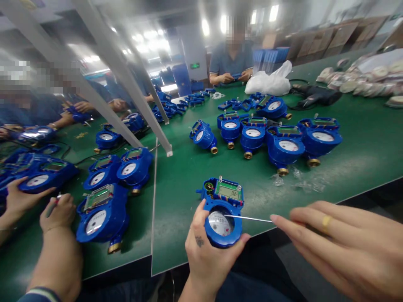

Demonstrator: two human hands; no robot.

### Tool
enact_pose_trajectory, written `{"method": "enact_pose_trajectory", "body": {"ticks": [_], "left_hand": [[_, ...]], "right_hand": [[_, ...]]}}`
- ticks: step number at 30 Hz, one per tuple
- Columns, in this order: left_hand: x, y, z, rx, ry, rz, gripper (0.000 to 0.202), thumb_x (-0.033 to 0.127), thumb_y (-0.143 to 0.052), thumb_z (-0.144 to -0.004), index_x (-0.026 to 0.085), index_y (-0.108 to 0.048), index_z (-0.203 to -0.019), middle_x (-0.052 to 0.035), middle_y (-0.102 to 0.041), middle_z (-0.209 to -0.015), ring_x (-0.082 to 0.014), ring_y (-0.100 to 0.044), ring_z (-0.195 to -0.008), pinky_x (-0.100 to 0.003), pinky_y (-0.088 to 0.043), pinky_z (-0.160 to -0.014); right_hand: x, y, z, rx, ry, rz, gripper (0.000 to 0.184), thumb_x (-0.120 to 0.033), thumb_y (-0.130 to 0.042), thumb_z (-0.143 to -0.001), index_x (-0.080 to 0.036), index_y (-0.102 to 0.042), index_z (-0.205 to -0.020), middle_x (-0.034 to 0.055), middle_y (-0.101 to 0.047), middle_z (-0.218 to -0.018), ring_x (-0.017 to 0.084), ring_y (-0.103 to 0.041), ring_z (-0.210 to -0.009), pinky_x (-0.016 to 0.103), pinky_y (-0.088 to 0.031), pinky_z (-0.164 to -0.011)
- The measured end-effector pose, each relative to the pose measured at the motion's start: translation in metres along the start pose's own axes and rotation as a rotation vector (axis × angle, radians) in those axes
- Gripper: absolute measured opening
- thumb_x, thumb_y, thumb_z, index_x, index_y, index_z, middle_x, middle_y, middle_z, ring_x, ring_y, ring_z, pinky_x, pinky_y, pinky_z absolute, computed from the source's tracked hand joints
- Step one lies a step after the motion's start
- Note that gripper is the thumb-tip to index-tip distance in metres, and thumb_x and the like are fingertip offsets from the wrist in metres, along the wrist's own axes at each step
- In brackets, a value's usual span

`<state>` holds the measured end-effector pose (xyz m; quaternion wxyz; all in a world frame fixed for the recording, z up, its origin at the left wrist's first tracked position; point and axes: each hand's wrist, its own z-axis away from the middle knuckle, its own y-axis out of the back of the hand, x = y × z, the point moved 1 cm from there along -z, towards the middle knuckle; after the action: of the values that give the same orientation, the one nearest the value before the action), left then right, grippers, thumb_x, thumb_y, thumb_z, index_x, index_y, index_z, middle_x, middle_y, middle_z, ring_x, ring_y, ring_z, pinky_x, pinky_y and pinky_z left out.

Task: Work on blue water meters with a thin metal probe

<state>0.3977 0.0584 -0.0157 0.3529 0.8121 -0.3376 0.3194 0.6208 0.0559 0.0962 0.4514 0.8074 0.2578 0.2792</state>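
Note:
My left hand grips a blue water meter from below at the near edge of the green table. The meter has a round white dial and a small green display on top, with its cover off. My right hand, with a yellow ring on one finger, pinches a thin metal pick. The pick's tip rests on the dial face.
A row of blue meters with brass fittings stands mid-table, more meters lie at left. A co-worker's hands work a meter at the near left; other people sit across. A white bag and metal frame bars are farther back.

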Motion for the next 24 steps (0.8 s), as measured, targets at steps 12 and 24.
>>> {"method": "enact_pose_trajectory", "body": {"ticks": [12,24], "left_hand": [[0.008,-0.006,-0.004,0.075,-0.078,0.038,0.046,0.023,-0.067,-0.075,0.020,-0.057,-0.120,-0.0132,-0.066,-0.117,-0.0293,-0.064,-0.103,-0.044,-0.047,-0.096],[0.006,-0.002,-0.007,0.016,-0.143,-0.103,0.087,0.046,-0.086,-0.051,0.016,-0.050,-0.124,-0.0193,-0.065,-0.115,-0.0350,-0.066,-0.096,-0.042,-0.056,-0.081]], "right_hand": [[-0.054,-0.002,-0.090,-0.286,0.650,0.397,0.039,-0.026,-0.039,-0.080,-0.012,-0.074,-0.090,0.0185,-0.068,-0.080,0.030,-0.054,-0.068,0.045,-0.042,-0.061],[-0.010,0.005,-0.091,-0.173,0.504,0.157,0.030,-0.004,-0.046,-0.078,-0.020,-0.068,-0.066,0.0090,-0.066,-0.071,0.021,-0.051,-0.065,0.036,-0.034,-0.054]]}}
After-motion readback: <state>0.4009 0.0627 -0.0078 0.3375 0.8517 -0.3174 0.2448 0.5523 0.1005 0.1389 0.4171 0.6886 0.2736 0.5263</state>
